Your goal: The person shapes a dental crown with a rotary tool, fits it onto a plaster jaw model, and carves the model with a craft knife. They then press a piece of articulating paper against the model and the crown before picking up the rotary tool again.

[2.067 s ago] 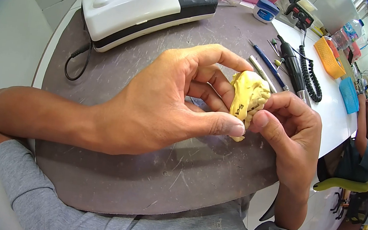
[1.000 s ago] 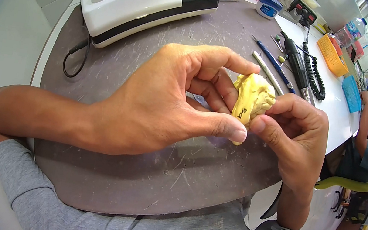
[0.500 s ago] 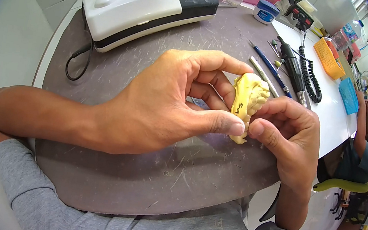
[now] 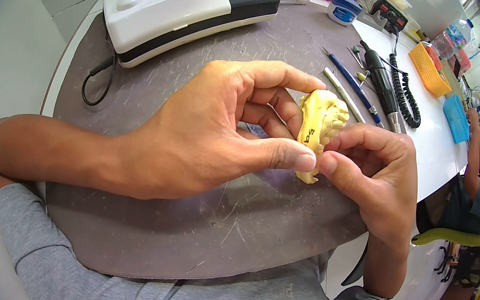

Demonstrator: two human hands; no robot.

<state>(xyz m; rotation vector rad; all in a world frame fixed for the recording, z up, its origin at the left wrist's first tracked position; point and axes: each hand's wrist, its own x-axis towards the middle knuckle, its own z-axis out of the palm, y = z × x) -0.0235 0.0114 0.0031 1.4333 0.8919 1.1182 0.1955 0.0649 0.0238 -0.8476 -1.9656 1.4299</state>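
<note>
Up above the grey mat (image 4: 191, 235), here's the yellow tooth model (image 4: 313, 120), the left hand (image 4: 209, 130) clamped on it, thumb to fingertips! Right hand (image 4: 374, 175) at its toothed side, but whether that's gripping, I can't tell. Mat's far right, blue pen (image 4: 352, 82); far left, white lamp (image 4: 173, 15).

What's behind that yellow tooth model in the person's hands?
Fingers of the left hand run behind the yellow tooth model; beyond lies the grey-brown surface. The model's far side and those fingertips are hidden.
</note>
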